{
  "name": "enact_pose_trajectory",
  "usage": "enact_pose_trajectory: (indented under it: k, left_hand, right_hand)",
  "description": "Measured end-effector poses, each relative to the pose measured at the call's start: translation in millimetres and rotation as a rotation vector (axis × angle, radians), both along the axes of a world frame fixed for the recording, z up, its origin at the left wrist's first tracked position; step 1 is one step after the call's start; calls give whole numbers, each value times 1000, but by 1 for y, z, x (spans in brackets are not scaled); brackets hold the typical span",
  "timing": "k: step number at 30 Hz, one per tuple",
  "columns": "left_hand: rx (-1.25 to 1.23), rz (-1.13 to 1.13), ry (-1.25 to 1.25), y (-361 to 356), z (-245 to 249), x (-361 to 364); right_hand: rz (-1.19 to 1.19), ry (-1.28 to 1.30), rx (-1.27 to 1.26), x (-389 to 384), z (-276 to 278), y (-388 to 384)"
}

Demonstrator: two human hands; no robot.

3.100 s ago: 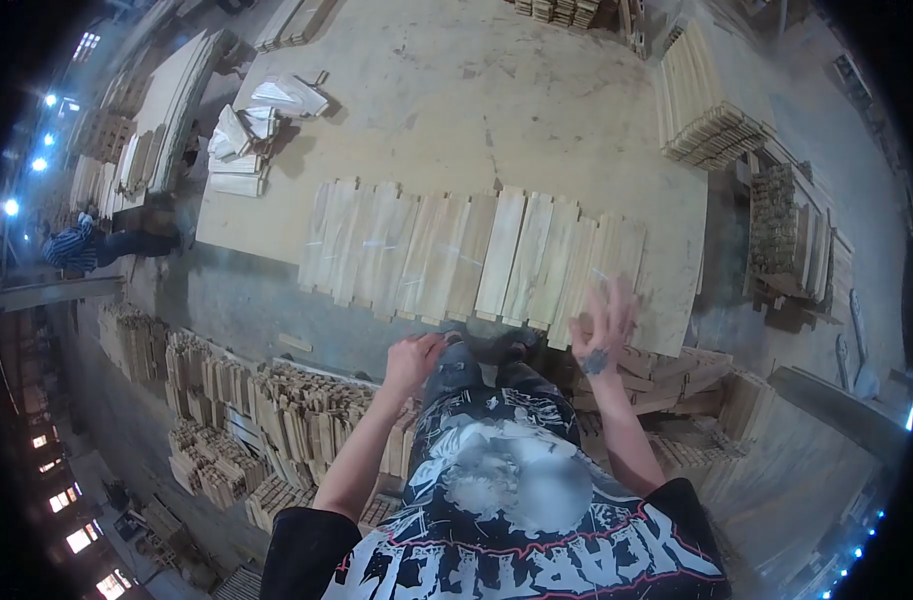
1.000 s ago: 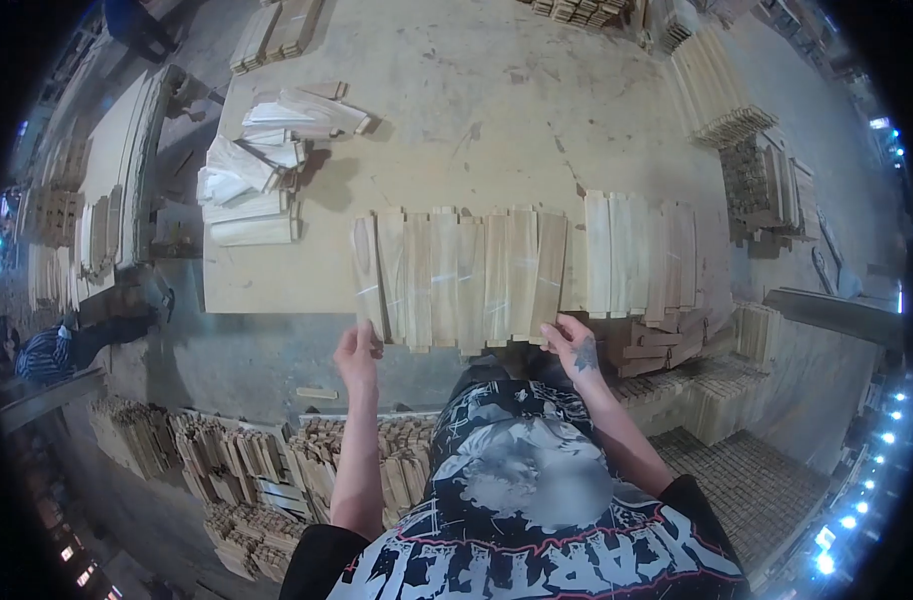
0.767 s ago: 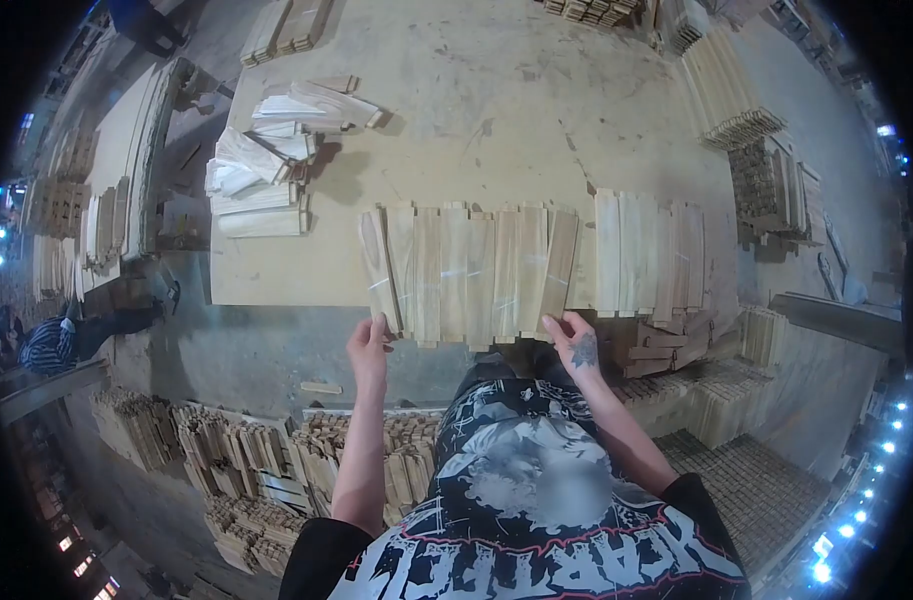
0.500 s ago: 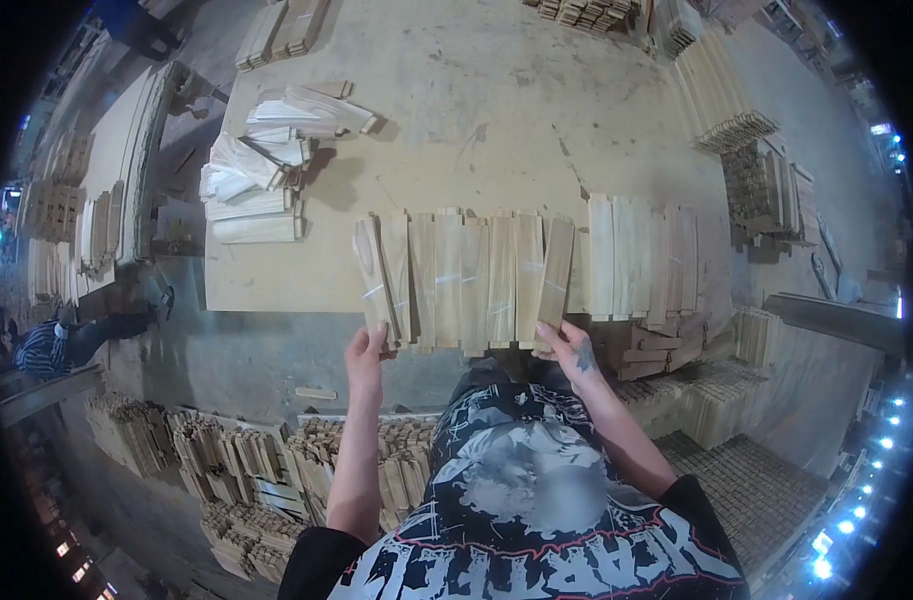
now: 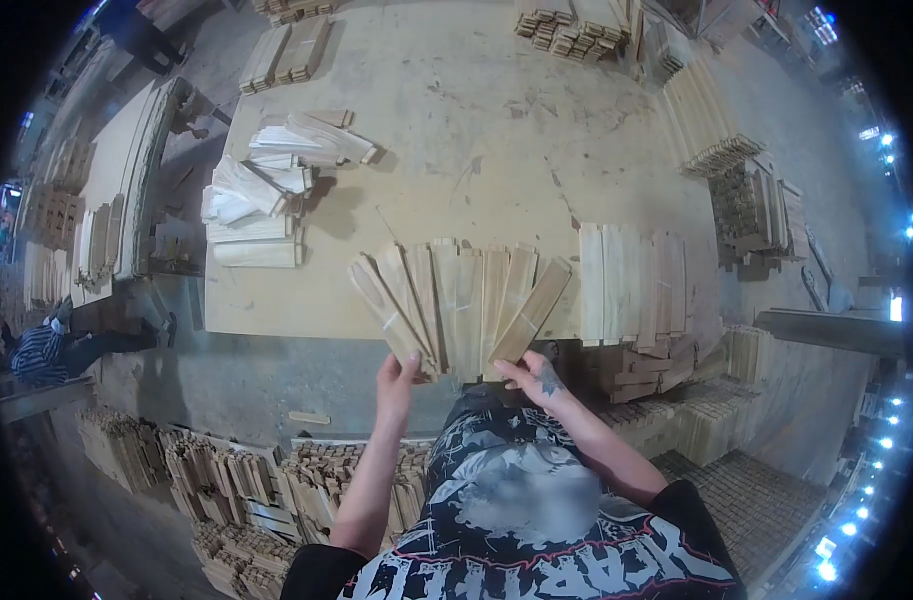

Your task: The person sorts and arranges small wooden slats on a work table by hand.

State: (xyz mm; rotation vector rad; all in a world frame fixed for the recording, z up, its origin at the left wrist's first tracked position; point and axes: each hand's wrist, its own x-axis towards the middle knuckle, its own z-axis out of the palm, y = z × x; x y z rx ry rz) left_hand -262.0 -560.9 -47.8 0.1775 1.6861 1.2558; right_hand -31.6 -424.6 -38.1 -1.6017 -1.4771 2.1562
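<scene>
Several thin wooden slats (image 5: 458, 300) fan out between my two hands at the table's near edge. Their near ends are bunched close together and their far ends spread apart over the tabletop. My left hand (image 5: 400, 372) grips the near end of the leftmost slats, thumb on top. On the other side, my right hand (image 5: 526, 374) pinches the near end of the rightmost slat, its thumb also on top. The fingers beneath the wood are mostly hidden. Right of the fan lies a row of upright-lying slats (image 5: 631, 285), apart from my hands.
The large table (image 5: 456, 150) carries loose pale slats (image 5: 266, 180) at left and slat stacks (image 5: 288, 55) at the back. More stacked slats (image 5: 711, 120) stand at right. Bundled wood (image 5: 216, 470) fills the floor at lower left. A person in a striped top (image 5: 41, 352) is at far left.
My hands have come closer together, squeezing the slats' near ends inward, so the straight row has become a fan. The view has shifted slightly.
</scene>
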Motion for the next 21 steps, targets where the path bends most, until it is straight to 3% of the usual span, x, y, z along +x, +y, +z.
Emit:
enact_pose_trajectory:
  k: [5, 9, 12, 14, 18, 19, 21]
  left_hand:
    - [65, 23, 10, 6, -21, 23]
    - [-33, -131, 124, 17, 13, 20]
    - [-166, -359, 301, 24, 20, 19]
    - [-174, -487, 517, 23, 9, 26]
    - [-267, -552, 517, 23, 24, 26]
    - [-247, -454, 677, 23, 27, 34]
    - [-199, -234, 995, 31, 30, 61]
  right_hand:
    - [159, 1, 176, -16, -28, -11]
    - [438, -147, 508, -37, -12, -5]
    - [581, -365, 488, -49, 12, -3]
    - [611, -265, 394, -47, 3, -3]
    - [628, -104, 367, -36, 4, 0]
    - [620, -55, 387, -36, 17, 3]
    - [517, -24, 97, -30, 15, 12]
